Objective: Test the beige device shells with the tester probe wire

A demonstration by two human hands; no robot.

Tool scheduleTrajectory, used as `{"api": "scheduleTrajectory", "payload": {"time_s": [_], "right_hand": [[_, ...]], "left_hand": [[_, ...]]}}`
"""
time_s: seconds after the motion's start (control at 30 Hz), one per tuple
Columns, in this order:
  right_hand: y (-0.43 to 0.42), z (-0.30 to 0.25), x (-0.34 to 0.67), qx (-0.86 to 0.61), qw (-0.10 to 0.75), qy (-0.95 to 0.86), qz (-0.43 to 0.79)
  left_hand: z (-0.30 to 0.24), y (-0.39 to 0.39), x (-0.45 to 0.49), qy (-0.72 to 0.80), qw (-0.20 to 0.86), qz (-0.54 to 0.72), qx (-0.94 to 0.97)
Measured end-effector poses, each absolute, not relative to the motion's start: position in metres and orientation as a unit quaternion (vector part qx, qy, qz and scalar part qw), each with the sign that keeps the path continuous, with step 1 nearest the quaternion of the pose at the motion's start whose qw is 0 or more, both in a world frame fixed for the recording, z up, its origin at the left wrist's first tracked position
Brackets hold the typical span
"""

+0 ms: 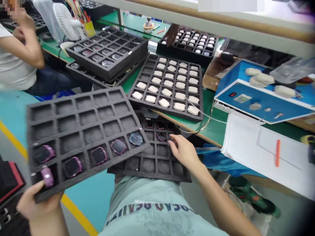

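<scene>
My left hand point(40, 203) grips the near left corner of a black foam tray point(81, 131), held tilted up at my left. Several purple-framed square watch cases point(98, 155) sit in its near cells. One cell holds a case with a clear film-like cover point(136, 139). A second foam tray point(150, 164) lies across my lap, partly under the first, with several purple frames point(161, 136) in its far cells. My right hand point(183, 149) is at that tray's right side, fingers curled together around something dark I cannot make out.
On the green bench stand a foam tray of white-wrapped pieces point(168, 85), stacked trays point(108, 49) and a blue machine point(263, 95). White papers with an orange pen point(278, 153) lie at right. A person point(19, 55) sits at left near a white fan point(66, 23).
</scene>
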State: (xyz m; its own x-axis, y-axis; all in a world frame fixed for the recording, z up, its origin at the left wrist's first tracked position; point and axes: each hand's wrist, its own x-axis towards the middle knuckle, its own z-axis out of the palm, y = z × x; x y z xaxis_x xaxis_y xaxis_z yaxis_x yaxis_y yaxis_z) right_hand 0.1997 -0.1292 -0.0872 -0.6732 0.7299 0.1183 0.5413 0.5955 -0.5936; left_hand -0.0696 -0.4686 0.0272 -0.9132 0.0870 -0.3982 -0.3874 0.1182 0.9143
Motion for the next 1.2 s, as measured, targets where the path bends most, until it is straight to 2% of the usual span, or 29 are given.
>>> {"api": "scheduleTrajectory", "payload": {"time_s": [0.1, 0.27, 0.3, 0.37, 0.47, 0.57, 0.87, 1.03, 1.13, 1.2], "right_hand": [[-0.135, -0.076, 0.158, -0.342, 0.207, -0.874, 0.277], [-0.167, -0.046, 0.124, -0.228, 0.262, -0.871, 0.347], [-0.179, -0.038, 0.119, -0.179, 0.241, -0.887, 0.350], [-0.206, -0.025, 0.107, -0.098, 0.143, -0.928, 0.331], [-0.242, -0.015, 0.087, -0.110, -0.037, -0.958, 0.262], [-0.260, -0.018, 0.072, -0.159, -0.091, -0.951, 0.249], [-0.261, -0.032, 0.053, -0.181, -0.001, -0.926, 0.331], [-0.249, -0.039, 0.059, -0.172, 0.055, -0.883, 0.434], [-0.210, -0.053, 0.069, -0.232, 0.097, -0.845, 0.471], [-0.179, -0.068, 0.073, -0.325, 0.166, -0.801, 0.475]], "left_hand": [[-0.002, -0.473, -0.071, 0.704, 0.108, 0.692, -0.119], [-0.033, -0.494, -0.084, 0.698, 0.134, 0.694, -0.113], [-0.037, -0.500, -0.084, 0.700, 0.137, 0.690, -0.121], [-0.042, -0.509, -0.080, 0.705, 0.146, 0.680, -0.137], [-0.043, -0.515, -0.069, 0.710, 0.164, 0.670, -0.144], [-0.042, -0.517, -0.061, 0.725, 0.169, 0.652, -0.145], [-0.043, -0.523, -0.069, 0.761, 0.167, 0.609, -0.146], [-0.045, -0.522, -0.081, 0.772, 0.178, 0.592, -0.152], [-0.044, -0.530, -0.085, 0.768, 0.179, 0.589, -0.178], [-0.042, -0.537, -0.087, 0.755, 0.169, 0.599, -0.206]]}}
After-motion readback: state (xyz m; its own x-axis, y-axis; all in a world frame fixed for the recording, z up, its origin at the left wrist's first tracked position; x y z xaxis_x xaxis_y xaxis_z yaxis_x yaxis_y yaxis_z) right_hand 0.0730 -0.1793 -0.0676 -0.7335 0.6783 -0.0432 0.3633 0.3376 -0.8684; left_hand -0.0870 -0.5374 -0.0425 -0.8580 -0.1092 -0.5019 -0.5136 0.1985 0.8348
